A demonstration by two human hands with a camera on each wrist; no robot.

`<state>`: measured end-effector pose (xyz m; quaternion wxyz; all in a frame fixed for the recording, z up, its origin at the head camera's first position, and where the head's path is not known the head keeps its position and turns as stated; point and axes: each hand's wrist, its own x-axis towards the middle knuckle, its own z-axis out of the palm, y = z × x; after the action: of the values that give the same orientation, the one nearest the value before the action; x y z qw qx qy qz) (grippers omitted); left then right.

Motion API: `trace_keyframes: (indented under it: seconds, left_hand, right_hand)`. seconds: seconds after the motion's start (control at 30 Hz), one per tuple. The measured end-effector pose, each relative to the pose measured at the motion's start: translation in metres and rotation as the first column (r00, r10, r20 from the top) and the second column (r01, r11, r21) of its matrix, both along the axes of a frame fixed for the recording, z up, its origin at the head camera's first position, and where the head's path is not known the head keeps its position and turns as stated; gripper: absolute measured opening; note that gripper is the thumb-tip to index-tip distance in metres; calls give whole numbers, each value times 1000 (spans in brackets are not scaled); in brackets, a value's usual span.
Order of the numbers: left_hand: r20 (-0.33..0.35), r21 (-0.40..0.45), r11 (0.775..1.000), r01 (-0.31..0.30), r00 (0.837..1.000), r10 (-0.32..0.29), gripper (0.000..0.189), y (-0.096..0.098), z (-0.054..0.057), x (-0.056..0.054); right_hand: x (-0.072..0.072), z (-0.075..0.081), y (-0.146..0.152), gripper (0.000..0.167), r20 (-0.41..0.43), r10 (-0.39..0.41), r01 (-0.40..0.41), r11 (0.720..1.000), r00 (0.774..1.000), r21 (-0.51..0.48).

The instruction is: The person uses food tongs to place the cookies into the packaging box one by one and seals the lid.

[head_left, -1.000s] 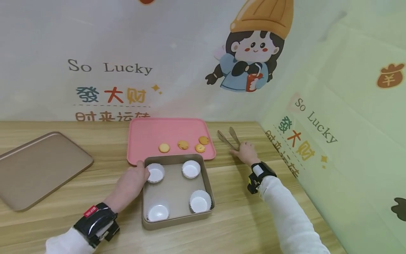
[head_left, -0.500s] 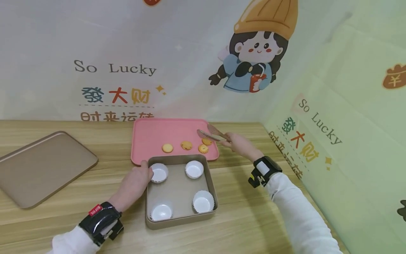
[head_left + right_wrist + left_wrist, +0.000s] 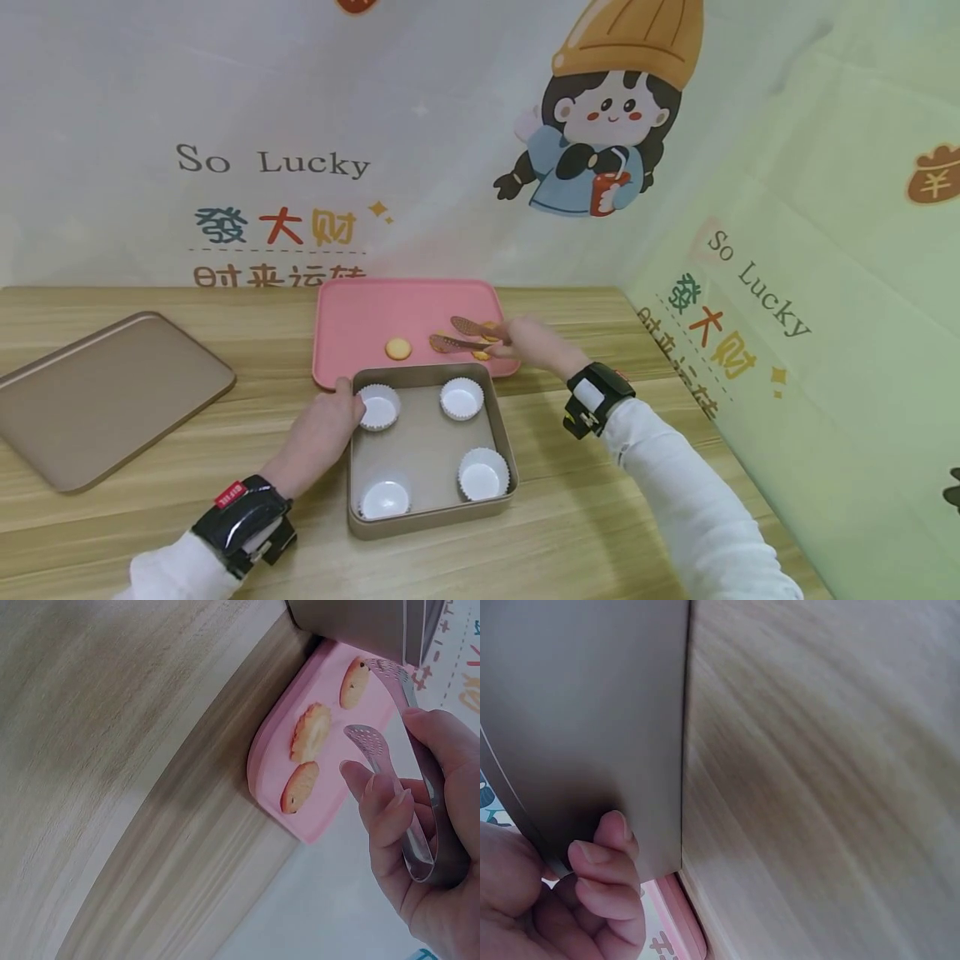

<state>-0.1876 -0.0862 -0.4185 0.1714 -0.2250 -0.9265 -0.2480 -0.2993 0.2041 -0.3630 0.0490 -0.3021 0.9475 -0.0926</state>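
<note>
My left hand grips the left wall of a square baking pan near its far corner. In the left wrist view its curled fingers press the outside of that wall. White paper baking cups sit near the pan's corners. Metal food tongs are held in my right hand, over the right half of a pink tray. Their perforated tips are apart, with no cookie pinched. Beneath and beside them lie a scalloped cookie and oval-looking cookies; a round cookie lies further left.
A flat brown baking sheet lies at the left of the wooden table. Printed cloth hangs along the back and right side. The pink tray's near edge adjoins the pan's far wall.
My right hand has lifted the tongs from the table right of the tray and carried them left over the cookies. My left hand keeps its grip on the pan.
</note>
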Motion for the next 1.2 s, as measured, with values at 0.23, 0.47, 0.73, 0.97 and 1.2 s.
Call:
trace_keyframes:
  seconds: [0.23,0.47,0.73,0.97,1.2]
  left_hand:
    - [46,23,1000,-13,999,12,15,1,2,1]
    - [83,38,999,-35,996,31,15,0,2,2]
    - [55,39,999,-12,998,10,14,0,1,0]
    - [18,-3,1000,-12,1000,12,13,1,1,0]
    - [48,24,999,-35,998,34,13,0,1,1]
  right_hand:
    - [-3,-5,-6,19,-1,21,-21,1000,1000,15]
    - [-3,-7,-7,19,-15,15,-15,1000,1000,4]
    - [1,-5,-9,18,-12,-17,17,1000,1000,-24]
    - [1,-10,-7,21,-23,-36,35,998,999,-46]
    - [1,-8,-13,24,-13,-39,38,998,999,-40]
